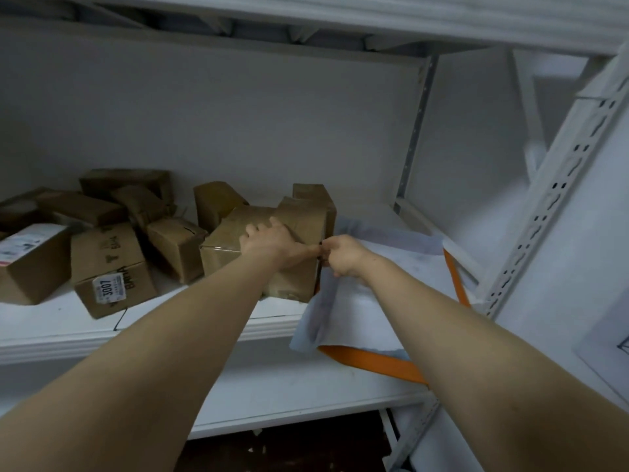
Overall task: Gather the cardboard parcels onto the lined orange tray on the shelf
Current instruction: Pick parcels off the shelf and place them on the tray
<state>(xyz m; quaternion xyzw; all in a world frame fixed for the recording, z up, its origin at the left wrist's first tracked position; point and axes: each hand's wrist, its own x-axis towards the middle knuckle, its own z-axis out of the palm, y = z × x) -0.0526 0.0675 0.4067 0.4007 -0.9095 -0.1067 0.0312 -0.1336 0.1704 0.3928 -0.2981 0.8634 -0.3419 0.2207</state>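
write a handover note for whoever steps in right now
Left hand rests on top of the big parcel, which stands right beside the tray.
Right hand pinches the liner at the left rim of the orange tray.
Done: no parcel on the tray yet.
Left: move the big parcel, then the other parcels piled further left, onto the tray.

At least ten cardboard parcels sit on the shelf, though the heap overlaps too much for a firm count. Two of them show a label: one a numbered sticker, one a white sheet. There is one orange tray with one paper liner. Two hands are in view, the left hand and the right hand. Three shelf levels show.
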